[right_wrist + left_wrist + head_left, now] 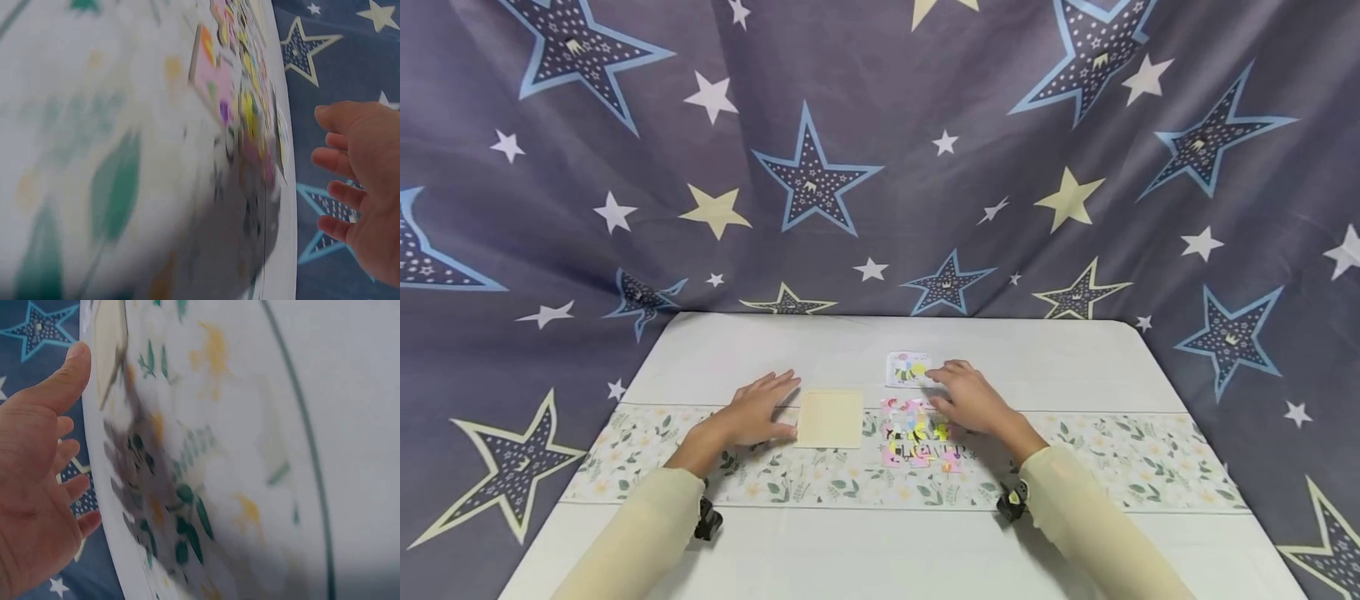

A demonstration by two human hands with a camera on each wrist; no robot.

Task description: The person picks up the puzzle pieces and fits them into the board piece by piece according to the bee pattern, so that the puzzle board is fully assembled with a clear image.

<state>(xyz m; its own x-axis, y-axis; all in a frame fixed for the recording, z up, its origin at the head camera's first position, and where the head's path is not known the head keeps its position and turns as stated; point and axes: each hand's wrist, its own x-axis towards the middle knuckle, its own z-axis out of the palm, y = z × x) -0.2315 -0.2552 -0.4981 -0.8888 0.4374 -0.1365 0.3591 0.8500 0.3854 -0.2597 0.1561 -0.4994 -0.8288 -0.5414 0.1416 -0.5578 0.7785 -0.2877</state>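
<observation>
On the left, the left hand (752, 415) is being held with its fingers loose and spread, and nothing is being gripped. Just beside its thumb, the flat cream tray (831, 419) is being held up by the white table (850, 554), perhaps put there for easy reach. Next, the puzzle pieces (917, 431) are being shown in a loose patch, maybe spread so each can be seen. Behind them, the bee card (906, 369) is being shown face up, perhaps for looking at. On the right, the right hand (973, 400) is being held loosely open near the card; whether it is being touched cannot be told. No words are being shown clearly enough to read.
</observation>
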